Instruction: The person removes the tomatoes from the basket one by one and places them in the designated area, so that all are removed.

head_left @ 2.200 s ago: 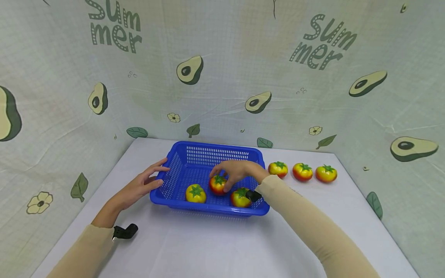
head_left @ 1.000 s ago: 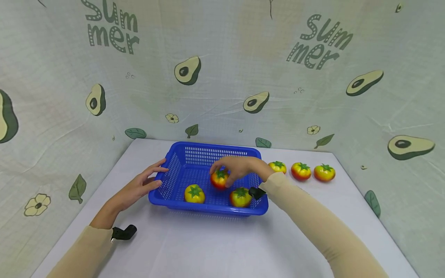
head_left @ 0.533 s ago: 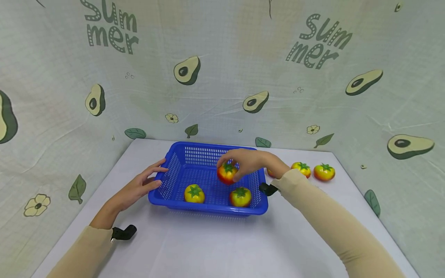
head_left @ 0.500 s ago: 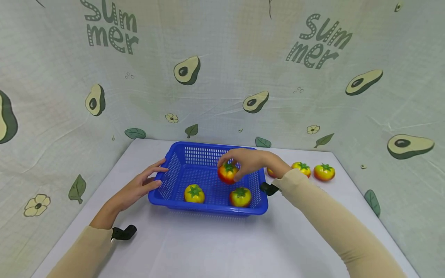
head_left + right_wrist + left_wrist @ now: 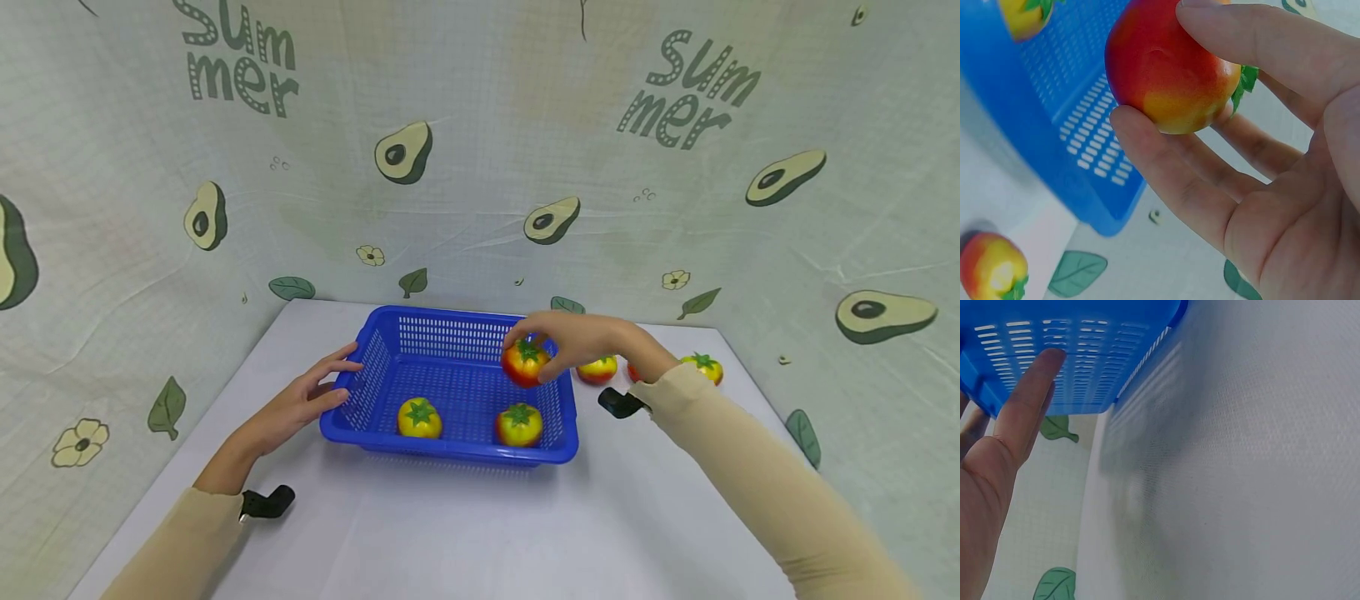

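In the head view my right hand holds a red-and-yellow toy tomato with a green leafy top, raised at the right side of a blue plastic basket. The right wrist view shows the thumb and fingertips pinching this tomato on opposite sides. Two more tomatoes lie in the basket: a yellow one at front left and a yellow-red one at front right. My left hand rests against the basket's left side, its fingers fairly straight along the slotted wall.
Right of the basket, on the white table, stand a yellow-red tomato, one mostly hidden behind my right wrist, and another partly covered by the sleeve. A patterned cloth hangs close behind the table.
My right hand has lifted the tomato from the basket's middle and carried it to the right, toward the basket's right edge. The left hand and the basket have stayed in place.
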A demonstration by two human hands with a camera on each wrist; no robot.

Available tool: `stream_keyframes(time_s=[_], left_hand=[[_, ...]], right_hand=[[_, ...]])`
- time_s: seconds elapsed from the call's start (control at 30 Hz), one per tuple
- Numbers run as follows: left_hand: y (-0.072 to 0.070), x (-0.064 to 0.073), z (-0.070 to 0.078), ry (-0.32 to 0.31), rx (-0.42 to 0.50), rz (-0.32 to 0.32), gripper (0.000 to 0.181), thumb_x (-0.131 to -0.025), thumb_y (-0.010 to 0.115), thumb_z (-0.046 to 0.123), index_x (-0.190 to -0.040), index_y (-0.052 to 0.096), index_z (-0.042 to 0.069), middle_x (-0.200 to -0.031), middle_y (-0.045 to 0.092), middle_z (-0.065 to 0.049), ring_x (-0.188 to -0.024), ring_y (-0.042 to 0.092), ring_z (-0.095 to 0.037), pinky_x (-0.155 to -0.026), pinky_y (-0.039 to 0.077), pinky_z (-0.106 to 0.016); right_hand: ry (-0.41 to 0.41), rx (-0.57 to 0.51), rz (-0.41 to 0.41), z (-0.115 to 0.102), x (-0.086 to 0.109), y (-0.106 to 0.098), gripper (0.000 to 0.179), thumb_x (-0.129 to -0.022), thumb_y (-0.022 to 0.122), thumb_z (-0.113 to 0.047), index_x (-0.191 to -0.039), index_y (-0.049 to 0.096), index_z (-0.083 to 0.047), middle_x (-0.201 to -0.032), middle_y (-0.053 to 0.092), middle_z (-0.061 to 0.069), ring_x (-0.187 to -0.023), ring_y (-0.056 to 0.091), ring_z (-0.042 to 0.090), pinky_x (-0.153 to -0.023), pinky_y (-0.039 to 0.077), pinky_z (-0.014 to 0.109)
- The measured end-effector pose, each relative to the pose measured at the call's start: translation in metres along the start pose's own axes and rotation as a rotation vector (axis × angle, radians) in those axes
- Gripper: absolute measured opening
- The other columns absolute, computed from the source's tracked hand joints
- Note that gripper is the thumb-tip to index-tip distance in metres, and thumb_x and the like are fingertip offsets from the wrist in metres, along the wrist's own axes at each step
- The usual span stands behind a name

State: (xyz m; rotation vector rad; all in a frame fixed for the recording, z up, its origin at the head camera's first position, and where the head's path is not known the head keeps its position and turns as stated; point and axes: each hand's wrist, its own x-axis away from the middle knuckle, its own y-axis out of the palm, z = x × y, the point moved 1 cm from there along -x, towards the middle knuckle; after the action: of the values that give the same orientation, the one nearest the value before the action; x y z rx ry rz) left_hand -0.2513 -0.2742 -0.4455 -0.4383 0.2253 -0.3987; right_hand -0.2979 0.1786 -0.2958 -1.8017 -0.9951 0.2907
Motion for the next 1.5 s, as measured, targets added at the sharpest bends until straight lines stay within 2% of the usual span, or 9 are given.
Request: stream_keyframes(time_s=[0.13,0.33,0.73,1.0,1.3,1.5], left_hand=[[0.0,0.0,0.0,-0.004,0.0,-0.001,0.046,-0.11,0.059,0.023,-0.155,0.05,0.017,-0.179,0.013,-0.003,-0.163,0.008,-0.046,-0.122,0.017,-0.077],[0.0,0.001,-0.001,-0.006,-0.01,0.001,0.046,-0.11,0.059,0.024,-0.155,0.05,0.019,-0.179,0.013,-0.002,-0.162,0.009,-0.047,-0.122,0.017,-0.078],[0.001,0.001,-0.001,0.007,-0.006,-0.004,0.046,-0.11,0.058,0.023,-0.155,0.05,0.017,-0.179,0.014,-0.002,-0.162,0.009,-0.047,-0.122,0.017,-0.078],[0.001,0.001,-0.001,0.013,-0.01,-0.007,0.045,-0.11,0.057,0.023,-0.155,0.05,0.017,-0.179,0.014,-0.002,-0.162,0.008,-0.046,-0.122,0.016,-0.078],[0.001,0.001,-0.001,0.015,-0.013,-0.005,0.045,-0.11,0.058,0.023,-0.154,0.05,0.018,-0.179,0.014,-0.002,-0.163,0.008,-0.046,-0.122,0.015,-0.078],[0.0,0.001,-0.002,0.014,-0.006,-0.005,0.045,-0.11,0.057,0.024,-0.154,0.05,0.018,-0.179,0.014,-0.002,-0.163,0.008,-0.045,-0.122,0.014,-0.078]], right_hand=[[-0.002,0.0,0.02,0.006,0.014,-0.005,0.059,-0.092,0.082,-0.012,-0.147,0.061,-0.02,-0.153,0.055,0.005,-0.134,0.056,0.03,-0.11,0.053,0.052],[-0.008,-0.023,0.047,0.021,0.031,-0.012,0.059,-0.093,0.081,-0.01,-0.148,0.06,-0.017,-0.151,0.057,0.006,-0.135,0.057,0.035,-0.108,0.055,0.053],[0.092,-0.051,0.072,0.038,0.062,-0.013,0.06,-0.092,0.083,-0.014,-0.148,0.06,-0.017,-0.152,0.056,0.009,-0.136,0.056,0.04,-0.108,0.054,0.057],[0.169,-0.056,0.083,0.052,0.074,-0.006,0.063,-0.091,0.083,-0.012,-0.149,0.059,-0.02,-0.152,0.056,0.009,-0.135,0.058,0.038,-0.105,0.056,0.055],[0.186,-0.058,0.098,0.068,0.085,0.0,0.061,-0.091,0.084,-0.013,-0.147,0.061,-0.024,-0.151,0.056,0.008,-0.134,0.058,0.04,-0.103,0.057,0.057],[0.203,-0.072,0.108,0.078,0.091,0.006,0.061,-0.09,0.085,-0.013,-0.145,0.062,-0.022,-0.148,0.057,0.01,-0.134,0.057,0.04,-0.105,0.056,0.057]])
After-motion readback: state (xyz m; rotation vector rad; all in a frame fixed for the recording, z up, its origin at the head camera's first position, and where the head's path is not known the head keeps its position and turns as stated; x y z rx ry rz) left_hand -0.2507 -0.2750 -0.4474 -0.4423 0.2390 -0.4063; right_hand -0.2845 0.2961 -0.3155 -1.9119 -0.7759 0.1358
